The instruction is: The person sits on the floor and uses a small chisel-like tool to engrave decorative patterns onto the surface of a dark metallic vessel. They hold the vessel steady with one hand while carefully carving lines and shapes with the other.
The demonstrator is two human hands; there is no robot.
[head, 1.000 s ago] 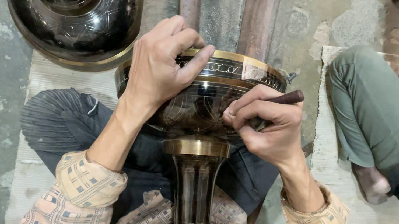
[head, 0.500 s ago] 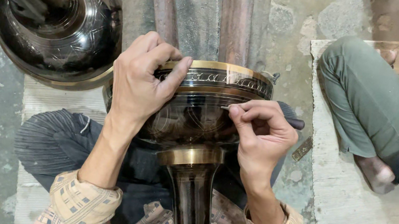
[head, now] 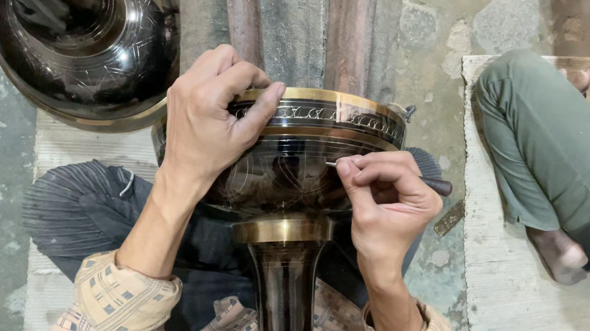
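evidently the right hand (head: 385,202), pinching a thin engraving tool (head: 421,182), had slid its tip up from the bowl's flank to just under the gold band of the black vase (head: 312,160), while the left hand (head: 211,114) kept clasping the rim over the lap.

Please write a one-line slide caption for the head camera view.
Left hand steadies a dark, brass-rimmed metal vase while the right hand presses a slim engraving tool to its patterned bowl.

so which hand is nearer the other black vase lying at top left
Left. The left hand grips the held vase's rim beside that second vase; the right hand, holding the engraving tool, is farther.
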